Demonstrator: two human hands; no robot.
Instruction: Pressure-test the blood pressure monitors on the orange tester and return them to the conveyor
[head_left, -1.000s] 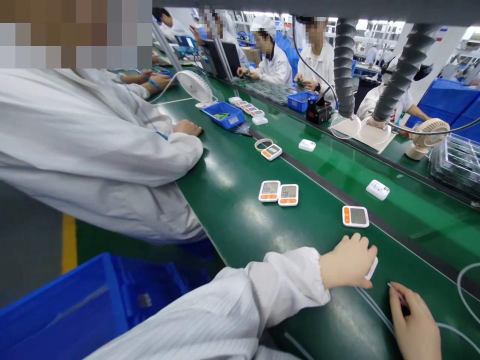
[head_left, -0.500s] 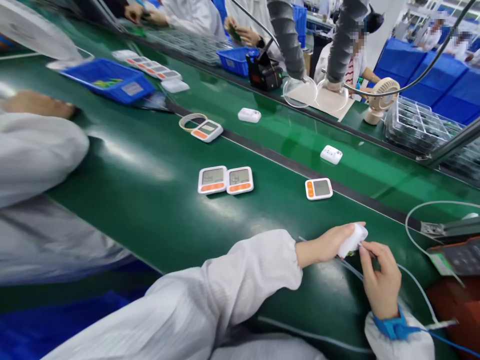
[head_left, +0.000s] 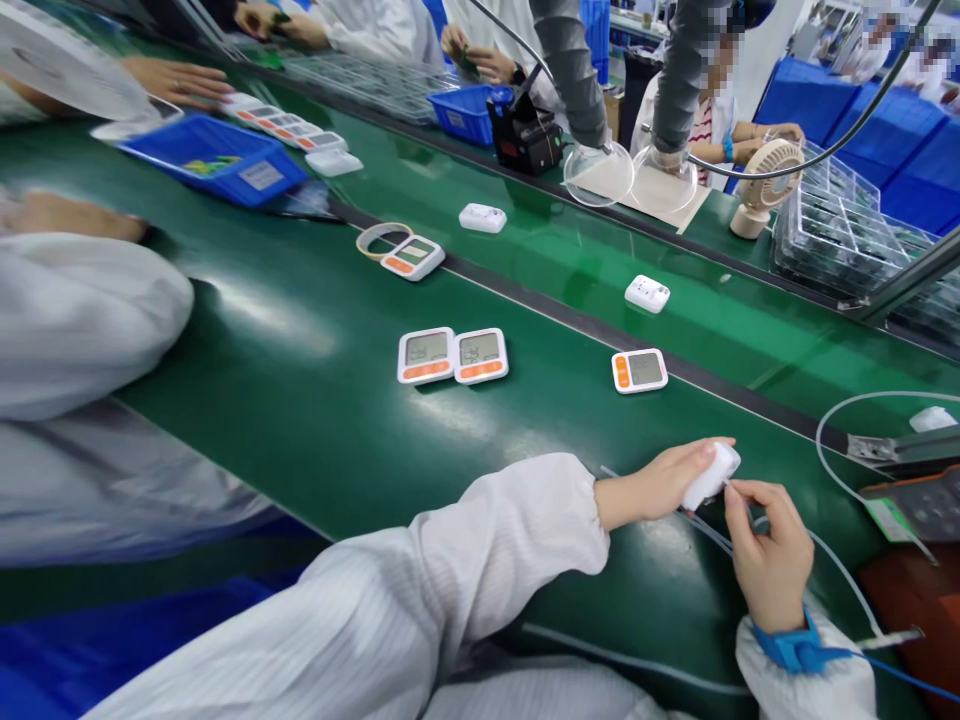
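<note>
My left hand [head_left: 664, 480] is closed on a white electronic device [head_left: 711, 478], tilted on edge, with its screen side out of sight. At the device's lower edge, my right hand [head_left: 772, 545] pinches thumb and forefinger together; whatever is between them is too small to make out. A blue wrist strap [head_left: 787, 645] circles my right wrist. Beyond my hands lies a white device with a screen and orange buttons [head_left: 640, 371]. Two similar devices, one on the left [head_left: 426, 356] and one on the right [head_left: 481, 356], lie side by side on the green bench.
Face-down white devices lie on the green belt, one nearer [head_left: 647, 293] and one farther [head_left: 482, 217]. A tape roll [head_left: 367, 240] touches another device [head_left: 412, 258]. At left are a blue tray [head_left: 247, 185] and a co-worker's sleeve [head_left: 90, 310]. Thin tubing [head_left: 840, 565] curves at right.
The face-down devices on the belt have shifted left. A co-worker's hand now reaches over the row of devices at upper left. My hands stay at the held device, which has turned slightly.
</note>
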